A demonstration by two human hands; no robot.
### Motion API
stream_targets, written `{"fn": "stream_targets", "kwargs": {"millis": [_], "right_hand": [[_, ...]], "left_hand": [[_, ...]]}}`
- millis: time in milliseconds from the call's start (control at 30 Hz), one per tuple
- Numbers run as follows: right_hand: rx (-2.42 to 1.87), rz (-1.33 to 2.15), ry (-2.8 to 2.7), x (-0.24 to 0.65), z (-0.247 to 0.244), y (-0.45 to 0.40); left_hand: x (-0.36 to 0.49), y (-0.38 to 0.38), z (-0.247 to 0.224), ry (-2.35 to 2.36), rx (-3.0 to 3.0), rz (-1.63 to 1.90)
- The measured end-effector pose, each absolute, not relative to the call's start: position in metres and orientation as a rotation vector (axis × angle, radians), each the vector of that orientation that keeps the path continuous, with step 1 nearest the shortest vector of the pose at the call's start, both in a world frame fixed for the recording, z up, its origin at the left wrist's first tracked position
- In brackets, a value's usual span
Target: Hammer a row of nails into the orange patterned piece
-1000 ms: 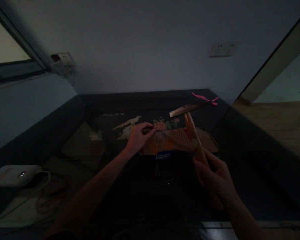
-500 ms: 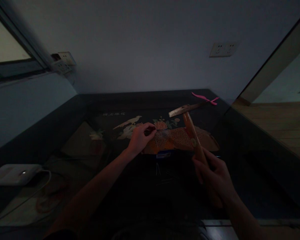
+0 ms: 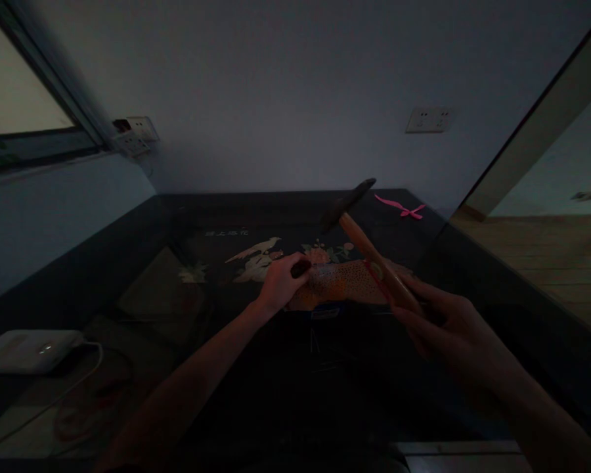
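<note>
My right hand [image 3: 446, 322] is wrapped round the wooden handle of a hammer [image 3: 362, 242], its head raised and tilted above the table. My left hand [image 3: 278, 284] rests at the left end of an orange-brown piece dotted with small dark marks [image 3: 349, 279]. Thumb and forefinger are pinched together there; whatever they hold is too small and dark to name. Beneath the near edge of the dotted piece a blue labelled item [image 3: 325, 313] shows in part. Several thin, nail-like pins [image 3: 315, 341] lie on the dark table closer to me.
The dark tabletop [image 3: 276, 394] carries a printed bird and flower picture [image 3: 256, 249]. A pink ribbon [image 3: 406, 210] lies at the back right. At the left, a white device [image 3: 34, 349] has a cable. Wall sockets [image 3: 429, 120] are behind the table.
The hammer has swung, its head now turned more upright and shifted slightly left; my right hand has moved right. My left hand keeps its pinch at the dotted piece. The view has tilted slightly.
</note>
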State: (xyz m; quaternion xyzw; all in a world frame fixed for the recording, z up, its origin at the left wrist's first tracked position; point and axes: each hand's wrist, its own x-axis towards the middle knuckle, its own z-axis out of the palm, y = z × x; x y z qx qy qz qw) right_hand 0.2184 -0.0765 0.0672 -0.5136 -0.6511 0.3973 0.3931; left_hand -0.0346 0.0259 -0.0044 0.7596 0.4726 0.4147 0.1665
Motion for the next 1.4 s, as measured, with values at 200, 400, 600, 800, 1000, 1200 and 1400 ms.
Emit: {"fn": "stream_targets", "kwargs": {"millis": [200, 400, 600, 800, 1000, 1200, 1400], "right_hand": [[-1.324, 0.961, -1.800, 0.221, 0.094, -0.081], [-1.342, 1.023, -1.911, 0.215, 0.086, -0.075], [-1.324, 0.988, -1.875, 0.217, 0.092, -0.080], [-1.290, 0.958, -1.969, 0.216, 0.085, -0.077], [-1.311, 0.954, -1.926, 0.215, 0.096, -0.082], [-1.464, 1.036, -2.072, 0.210, 0.095, -0.079], [-1.456, 1.029, -2.038, 0.216, 0.101, -0.081]], "left_hand": [[-0.034, 0.025, -0.006, 1.317, 2.096, 1.200], [-0.034, 0.025, -0.006, 1.413, 2.145, 1.151], [-0.032, 0.025, -0.006, 1.363, 2.104, 1.193], [-0.033, 0.023, -0.004, 1.425, 2.115, 1.132], [-0.031, 0.023, -0.003, 1.387, 2.076, 1.161], [-0.033, 0.025, -0.006, 1.477, 2.103, 1.126], [-0.032, 0.025, -0.006, 1.421, 2.090, 1.177]]}}
